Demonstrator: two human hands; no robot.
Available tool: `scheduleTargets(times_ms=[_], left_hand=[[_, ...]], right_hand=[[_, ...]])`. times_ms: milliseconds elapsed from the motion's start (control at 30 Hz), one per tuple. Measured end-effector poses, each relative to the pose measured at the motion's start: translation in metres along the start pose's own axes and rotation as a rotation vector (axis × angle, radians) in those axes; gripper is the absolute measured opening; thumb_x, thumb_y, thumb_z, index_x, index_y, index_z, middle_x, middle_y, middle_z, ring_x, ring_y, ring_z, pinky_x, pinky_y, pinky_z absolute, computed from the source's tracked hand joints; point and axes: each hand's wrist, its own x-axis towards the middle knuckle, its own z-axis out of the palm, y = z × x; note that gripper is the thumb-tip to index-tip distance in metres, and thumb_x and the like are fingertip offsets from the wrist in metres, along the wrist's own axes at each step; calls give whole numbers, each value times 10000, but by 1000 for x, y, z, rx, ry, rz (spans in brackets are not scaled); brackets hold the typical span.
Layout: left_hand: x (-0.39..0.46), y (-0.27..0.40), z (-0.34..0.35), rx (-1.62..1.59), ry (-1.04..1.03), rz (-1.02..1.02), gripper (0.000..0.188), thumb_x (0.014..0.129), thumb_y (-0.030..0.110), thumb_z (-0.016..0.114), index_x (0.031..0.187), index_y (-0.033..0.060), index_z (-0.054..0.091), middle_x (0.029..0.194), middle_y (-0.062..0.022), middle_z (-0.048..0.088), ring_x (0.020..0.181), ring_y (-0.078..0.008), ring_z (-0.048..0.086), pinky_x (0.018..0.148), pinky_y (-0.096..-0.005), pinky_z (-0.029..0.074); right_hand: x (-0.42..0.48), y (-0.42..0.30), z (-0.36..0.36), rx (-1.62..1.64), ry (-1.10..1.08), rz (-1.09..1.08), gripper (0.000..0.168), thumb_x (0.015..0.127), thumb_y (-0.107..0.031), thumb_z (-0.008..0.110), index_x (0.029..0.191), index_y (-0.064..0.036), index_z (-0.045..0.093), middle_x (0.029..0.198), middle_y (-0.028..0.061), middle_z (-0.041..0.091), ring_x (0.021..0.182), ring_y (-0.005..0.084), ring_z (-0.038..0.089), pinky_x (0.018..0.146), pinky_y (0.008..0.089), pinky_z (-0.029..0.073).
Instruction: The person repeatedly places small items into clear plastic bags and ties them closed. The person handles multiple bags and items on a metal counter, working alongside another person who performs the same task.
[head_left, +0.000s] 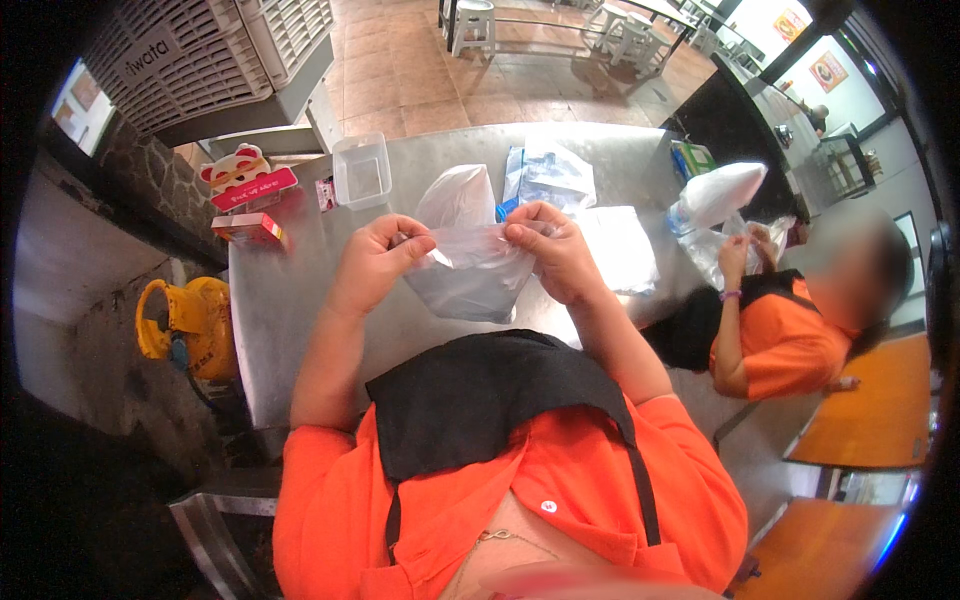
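A clear plastic bag (472, 281) is stretched by its upper edge between my two hands, above the metal table (292, 330). My left hand (386, 255) pinches one end of that edge between thumb and fingers. At the other end, my right hand (551, 247) grips the gathered plastic. Just beyond the bag stands a whitish plastic bag (459, 196), bulging to a rounded top. A stack of white plastic sheets or bags (619, 251) lies to the right of my right hand. Behind it sits a pack of clear bags (559, 176) with blue parts.
A clear plastic container (362, 171), a red box (251, 231) and a bear-shaped display (244, 180) stand at the table's left. A yellow gas cylinder (206, 330) is beside the table. At right, a co-worker (787, 330) handles clear plastic near another white bag (720, 195).
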Motion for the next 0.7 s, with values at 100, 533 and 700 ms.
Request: scheduleTargets(times_ms=[100, 533, 700], left_hand=[[-3, -2, 0, 6, 40, -1, 152, 825, 146, 654, 888, 9, 641, 800, 4, 611, 734, -60, 534, 661, -206, 435], [-15, -19, 6, -86, 126, 79, 221, 890, 238, 566, 843, 34, 637, 785, 17, 584, 713, -66, 494, 666, -216, 410], [-1, -42, 7, -374, -83, 231, 324, 900, 306, 542, 776, 14, 606, 838, -23, 535, 800, -106, 490, 773, -235, 368]], right_hand=[[0, 3, 11, -9, 53, -6, 188, 842, -145, 633, 964, -4, 611, 888, 52, 620, 771, 105, 557, 677, 229, 445], [12, 26, 15, -212, 143, -66, 218, 888, -257, 581, 887, -41, 604, 758, -9, 564, 689, 46, 476, 602, 194, 386], [10, 25, 20, -189, 98, -74, 251, 910, -285, 540, 904, -36, 579, 781, -10, 545, 696, 55, 471, 615, 199, 390]])
